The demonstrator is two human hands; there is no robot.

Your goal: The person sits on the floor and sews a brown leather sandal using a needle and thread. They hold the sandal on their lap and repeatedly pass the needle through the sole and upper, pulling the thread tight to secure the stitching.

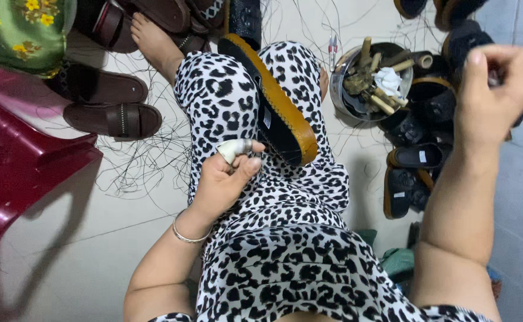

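Two hands: both mine, both in view from the head camera.
Left hand (225,179): curled loosely on my lap, thumb against the bent fingers; I cannot tell whether anything thin is pinched there. A pale guard (233,149) covers one fingertip — a metal bangle (185,235) sits on the wrist.
Right hand (495,89): raised high at the right, fingers closed tight; what they grip is hidden behind them.
Sandal (273,101): black upper, tan sole edge, lying tilted across my leopard-print trousers (285,250), its near end just beside the left hand's fingertips. Neither hand grips it.
Floor (94,238): pale, strewn with loose dark threads (148,161) near my left leg.
Metal bowl (369,83): on the floor past my knee, holding stubby tan spools or sticks and a crumpled white scrap.
Black sandals (410,173): a heap under my right forearm, same tan edging — more at the top right corner.
Brown sandals (109,104): a pair side by side at the left, others above them near a bare foot (154,42).
Red plastic stool (28,155): at the far left edge, partly cut off.
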